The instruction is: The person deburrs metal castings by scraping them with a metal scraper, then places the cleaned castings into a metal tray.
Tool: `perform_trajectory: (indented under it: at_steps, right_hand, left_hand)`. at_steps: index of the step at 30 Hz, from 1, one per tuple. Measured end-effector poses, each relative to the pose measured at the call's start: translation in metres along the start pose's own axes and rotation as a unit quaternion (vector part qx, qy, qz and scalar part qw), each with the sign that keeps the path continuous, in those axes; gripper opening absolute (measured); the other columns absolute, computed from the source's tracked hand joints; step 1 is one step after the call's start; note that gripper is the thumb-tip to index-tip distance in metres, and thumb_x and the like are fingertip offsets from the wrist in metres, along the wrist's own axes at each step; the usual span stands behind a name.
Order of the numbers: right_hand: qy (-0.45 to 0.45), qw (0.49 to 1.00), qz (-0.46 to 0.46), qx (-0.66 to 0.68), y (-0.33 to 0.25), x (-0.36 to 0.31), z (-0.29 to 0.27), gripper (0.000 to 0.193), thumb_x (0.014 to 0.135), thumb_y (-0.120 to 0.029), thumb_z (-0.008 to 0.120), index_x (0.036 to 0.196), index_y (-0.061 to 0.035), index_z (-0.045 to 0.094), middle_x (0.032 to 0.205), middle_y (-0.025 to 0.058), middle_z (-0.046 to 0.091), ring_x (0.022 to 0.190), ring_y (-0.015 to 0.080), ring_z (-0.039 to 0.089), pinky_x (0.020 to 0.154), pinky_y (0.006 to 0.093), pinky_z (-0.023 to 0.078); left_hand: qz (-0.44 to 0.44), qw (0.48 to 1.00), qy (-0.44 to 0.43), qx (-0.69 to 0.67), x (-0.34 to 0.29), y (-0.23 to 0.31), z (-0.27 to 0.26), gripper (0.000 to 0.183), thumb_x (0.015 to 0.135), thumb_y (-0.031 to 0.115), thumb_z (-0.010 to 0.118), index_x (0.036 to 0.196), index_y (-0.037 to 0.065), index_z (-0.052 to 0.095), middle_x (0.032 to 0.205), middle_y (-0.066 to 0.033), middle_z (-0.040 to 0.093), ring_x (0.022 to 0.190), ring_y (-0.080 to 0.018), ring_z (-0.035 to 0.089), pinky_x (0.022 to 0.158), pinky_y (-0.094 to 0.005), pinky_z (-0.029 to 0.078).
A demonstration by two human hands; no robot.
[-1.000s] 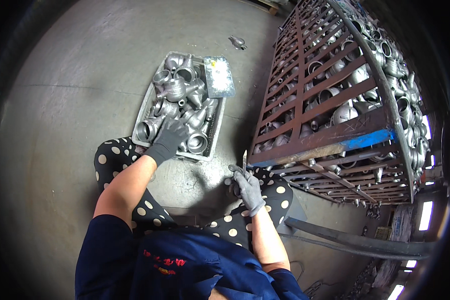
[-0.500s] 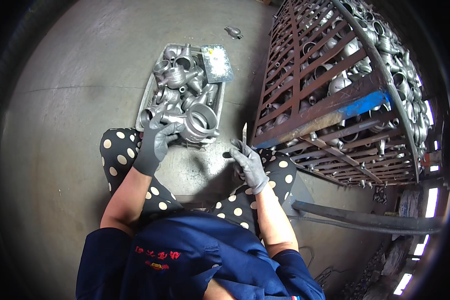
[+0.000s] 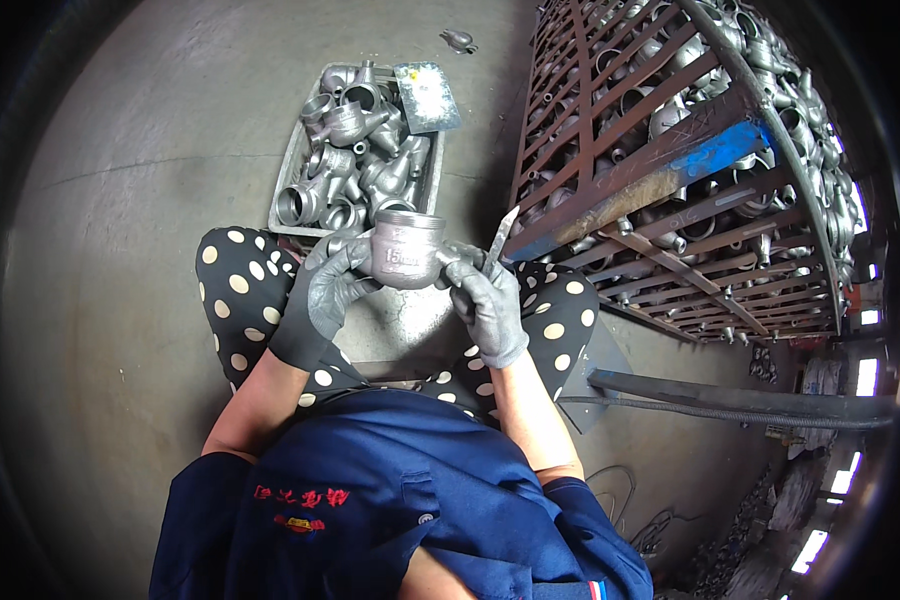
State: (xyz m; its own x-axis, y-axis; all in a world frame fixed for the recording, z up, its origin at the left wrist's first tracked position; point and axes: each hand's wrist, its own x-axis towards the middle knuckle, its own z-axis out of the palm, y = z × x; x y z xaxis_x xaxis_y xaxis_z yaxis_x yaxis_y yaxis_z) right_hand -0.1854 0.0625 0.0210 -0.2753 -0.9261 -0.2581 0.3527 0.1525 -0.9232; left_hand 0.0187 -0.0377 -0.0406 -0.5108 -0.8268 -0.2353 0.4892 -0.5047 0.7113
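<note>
Between my gloved hands I hold up a silver-grey cast metal water meter body (image 3: 408, 255), its round cup upright with raised lettering on the side. My left hand (image 3: 332, 285) is closed on its left pipe end. My right hand (image 3: 485, 305) is closed on a thin, pointed metal blade (image 3: 503, 237) that sticks up past the fingers. These fingers also touch the right pipe end of the meter body. Just beyond my hands, a pale crate (image 3: 282, 190) is piled with similar castings (image 3: 345, 125).
A flat metal plate (image 3: 428, 97) lies over the crate's far right corner. To the right stands a large rusty slatted metal cage (image 3: 660, 185) full of castings. One loose casting (image 3: 459, 41) lies on the far floor. A dark bar and hose (image 3: 730, 402) run along my right side.
My left hand has brought the meter body from the crate's near edge toward me and turned it upright. My right hand has moved up to its right end with the blade.
</note>
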Motion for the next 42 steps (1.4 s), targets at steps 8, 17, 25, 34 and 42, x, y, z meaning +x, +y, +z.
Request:
perform_trajectory:
  at_steps: [8,17,25,34,42]
  right_hand:
    - [0.009,0.999,-0.009,0.032,0.013,0.001,-0.019,0.035,0.094,-0.024,0.050,0.119,-0.0011,0.058,0.075,0.0027,0.059,0.046,0.0032,0.036,0.039,0.0183,0.028]
    - [0.072,0.993,-0.060,-0.070,-0.013,-0.002,-0.009,0.026,0.090,-0.017,0.066,0.107,0.0028,0.067,0.078,0.0009,0.064,0.059,0.0019,0.048,0.051,0.0176,0.035]
    - [0.051,0.998,-0.042,-0.021,-0.019,-0.007,-0.002,0.028,0.088,-0.016,0.070,0.109,0.0031,0.067,0.079,0.0003,0.065,0.061,0.0031,0.052,0.053,0.0176,0.038]
    - [0.066,0.988,-0.092,-0.109,-0.020,-0.001,-0.005,0.026,0.087,-0.014,0.070,0.105,0.0040,0.068,0.082,0.0032,0.068,0.072,0.0058,0.059,0.063,0.0195,0.045]
    - [0.079,0.976,-0.125,-0.159,-0.028,0.003,0.000,0.022,0.084,-0.011,0.070,0.100,0.0038,0.068,0.082,0.0037,0.069,0.075,0.0075,0.059,0.068,0.0216,0.048]
  left_hand:
    - [0.032,0.998,-0.017,0.052,-0.013,0.007,0.019,0.026,0.098,0.013,0.052,0.121,0.001,0.052,0.110,-0.0133,0.063,0.094,-0.0232,0.066,0.075,-0.0373,0.060]
    - [-0.033,0.999,0.006,-0.012,-0.011,0.005,0.017,0.026,0.098,0.023,0.053,0.114,0.003,0.059,0.103,-0.0080,0.065,0.085,-0.0197,0.066,0.069,-0.0327,0.058]
    - [-0.080,0.997,0.022,-0.013,-0.004,0.005,0.013,0.034,0.099,0.031,0.053,0.113,0.002,0.060,0.094,-0.0108,0.065,0.072,-0.0226,0.067,0.057,-0.0327,0.057]
    - [-0.131,0.984,0.095,0.070,-0.006,-0.001,0.018,0.050,0.091,0.054,0.058,0.092,0.005,0.063,0.063,-0.0096,0.061,0.049,-0.0203,0.061,0.046,-0.0319,0.052]
    - [-0.073,0.968,0.052,0.236,-0.006,0.001,0.017,0.062,0.092,0.052,0.059,0.127,0.001,0.054,0.110,-0.0145,0.064,0.094,-0.0188,0.065,0.072,-0.0321,0.055]
